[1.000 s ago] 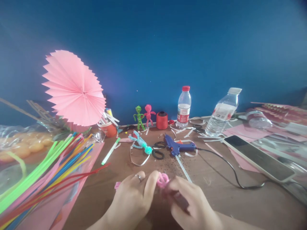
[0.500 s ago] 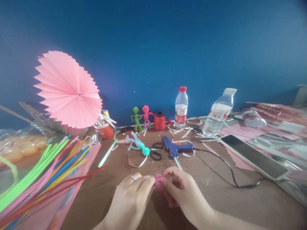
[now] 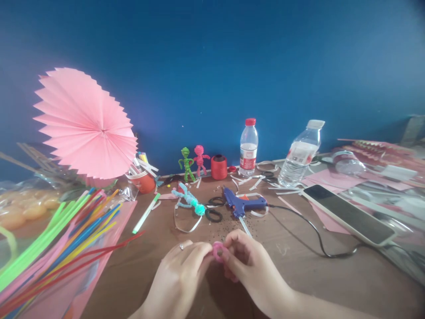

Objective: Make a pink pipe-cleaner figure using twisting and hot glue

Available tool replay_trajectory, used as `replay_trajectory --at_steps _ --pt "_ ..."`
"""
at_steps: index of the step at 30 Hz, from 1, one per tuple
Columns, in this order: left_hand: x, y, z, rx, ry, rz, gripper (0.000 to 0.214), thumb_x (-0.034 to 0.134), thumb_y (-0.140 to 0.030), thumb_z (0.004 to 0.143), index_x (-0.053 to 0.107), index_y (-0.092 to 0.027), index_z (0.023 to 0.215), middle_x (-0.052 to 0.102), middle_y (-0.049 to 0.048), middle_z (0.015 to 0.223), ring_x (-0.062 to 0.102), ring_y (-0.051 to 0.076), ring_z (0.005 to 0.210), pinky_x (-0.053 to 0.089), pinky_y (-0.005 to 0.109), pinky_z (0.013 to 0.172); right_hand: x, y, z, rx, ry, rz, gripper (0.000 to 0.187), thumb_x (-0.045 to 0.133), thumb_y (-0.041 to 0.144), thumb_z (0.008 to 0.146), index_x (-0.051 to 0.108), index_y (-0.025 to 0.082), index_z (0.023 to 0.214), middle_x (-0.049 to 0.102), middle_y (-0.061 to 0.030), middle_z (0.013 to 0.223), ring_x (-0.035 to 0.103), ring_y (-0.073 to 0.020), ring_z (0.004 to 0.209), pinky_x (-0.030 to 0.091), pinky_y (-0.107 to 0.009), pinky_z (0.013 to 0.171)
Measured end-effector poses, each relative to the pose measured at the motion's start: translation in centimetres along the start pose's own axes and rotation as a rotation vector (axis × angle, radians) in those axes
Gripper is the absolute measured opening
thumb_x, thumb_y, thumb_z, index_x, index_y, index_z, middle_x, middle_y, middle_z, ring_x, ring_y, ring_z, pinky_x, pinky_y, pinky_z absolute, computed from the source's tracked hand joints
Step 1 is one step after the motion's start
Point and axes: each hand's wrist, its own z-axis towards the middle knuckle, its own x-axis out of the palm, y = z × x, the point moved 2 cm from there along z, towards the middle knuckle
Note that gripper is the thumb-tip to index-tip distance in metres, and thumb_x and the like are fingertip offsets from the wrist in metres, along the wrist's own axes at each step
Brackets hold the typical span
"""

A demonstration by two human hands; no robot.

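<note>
Between my fingertips is a small pink pipe-cleaner coil (image 3: pixel 218 252), wound into a ring with a gap in its middle. My left hand (image 3: pixel 182 274), with a ring on one finger, pinches the coil's left edge. On its right side, the thumb and fingers of my right hand (image 3: pixel 247 261) press on it, and they hide part of it. Just beyond my hands lie a blue glue gun (image 3: pixel 244 204), black-handled scissors (image 3: pixel 214 215) and a light-blue pipe-cleaner figure (image 3: pixel 190 200) on its side.
Pipe cleaners (image 3: pixel 66 239) of several colours lie at left, below a pink paper fan (image 3: pixel 89 128). Green (image 3: pixel 186 164) and pink (image 3: pixel 200 159) figures stand by a red spool (image 3: pixel 218 167). Two water bottles (image 3: pixel 248 150) stand behind; a phone (image 3: pixel 348 215) and the glue gun's cord (image 3: pixel 315 235) are at right.
The pink coil has turned a little between my fingers, so its open middle shows more. The view has shifted slightly, and my hands stay in nearly the same place.
</note>
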Motion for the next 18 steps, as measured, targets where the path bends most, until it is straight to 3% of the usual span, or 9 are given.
replay_trajectory --at_steps 10,15,18 --pt "-0.33 -0.1 0.29 0.053 -0.072 -0.003 0.011 0.05 -0.015 0.086 0.059 -0.02 0.087 0.071 0.0021 0.076 0.066 0.017 0.064 0.05 0.032 0.068 0.02 -0.08 -0.27 0.016 0.003 -0.017 0.026 0.058 0.042 0.081 0.051 0.017 0.075 0.051 0.0044 0.056 0.049 -0.0097 0.053 0.038 -0.02 0.051" --pt "-0.52 -0.23 0.34 0.127 -0.082 0.022 0.012 0.054 -0.014 0.083 0.061 -0.019 0.092 0.072 0.0032 0.081 0.066 0.02 0.067 0.051 0.035 0.069 -0.14 0.36 -0.13 0.053 -0.022 -0.115 0.029 0.056 0.041 0.081 0.05 0.017 0.067 0.044 0.0074 0.046 0.04 -0.0075 0.043 0.03 -0.019 0.045" --pt "-0.47 -0.13 0.21 0.1 -0.075 0.015 0.012 0.055 -0.014 0.082 0.061 -0.019 0.091 0.072 0.0031 0.082 0.066 0.02 0.069 0.051 0.036 0.069 -0.14 0.71 -0.18 0.041 -0.018 -0.196 0.032 0.053 0.041 0.083 0.049 0.017 0.062 0.041 0.0071 0.045 0.038 -0.0078 0.044 0.029 -0.02 0.045"
